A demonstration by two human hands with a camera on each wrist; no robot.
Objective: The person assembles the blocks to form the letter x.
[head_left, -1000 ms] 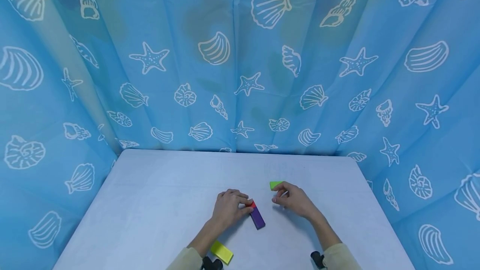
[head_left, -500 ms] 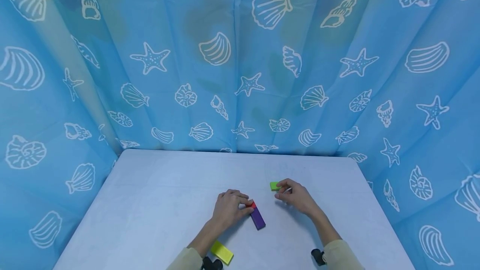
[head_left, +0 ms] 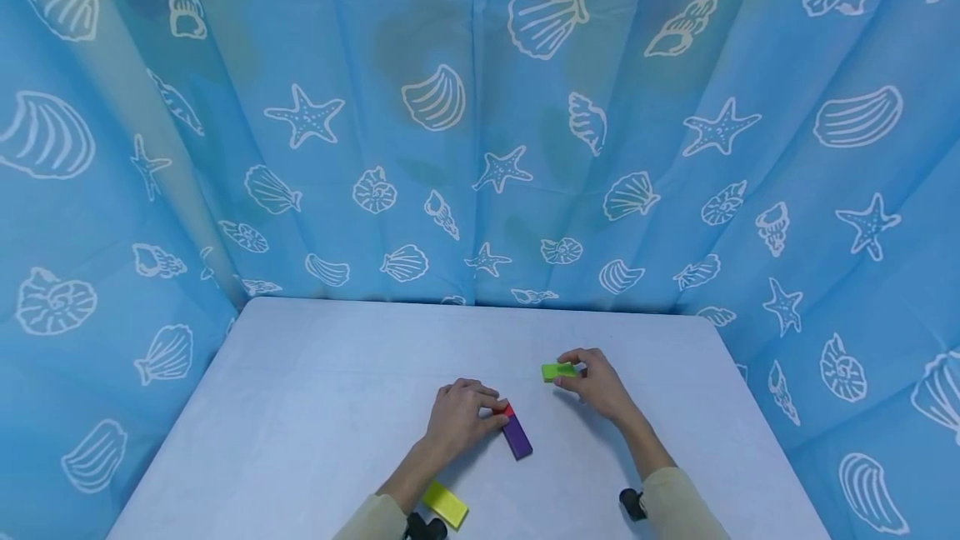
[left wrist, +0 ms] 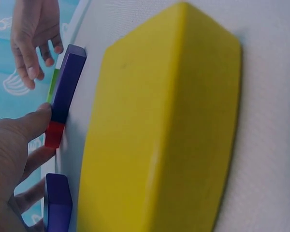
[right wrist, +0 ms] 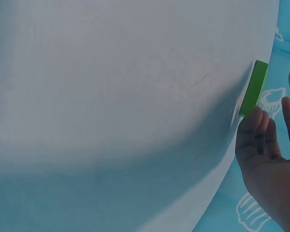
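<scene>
My left hand (head_left: 459, 419) pinches a small red block (head_left: 506, 409) between thumb and index finger on the table. A purple block (head_left: 517, 440) lies end to end with the red one, pointing toward me. Another purple block (left wrist: 59, 203) lies by my left hand's other fingers in the left wrist view; the hand hides it in the head view. My right hand (head_left: 596, 382) is at a flat green block (head_left: 557, 372) farther back, its thumb and fingers spread about the block's right end. A yellow block (head_left: 446, 505) lies beside my left wrist.
The blocks lie on a white-covered table (head_left: 337, 373). A blue curtain (head_left: 480, 107) with white shell drawings hangs behind its far edge and along both sides. Each wrist carries a small black camera (head_left: 632, 504).
My right hand has shifted slightly back and its thumb and fingers have spread, leaving more of the green block visible. The left hand and its blocks have stayed put.
</scene>
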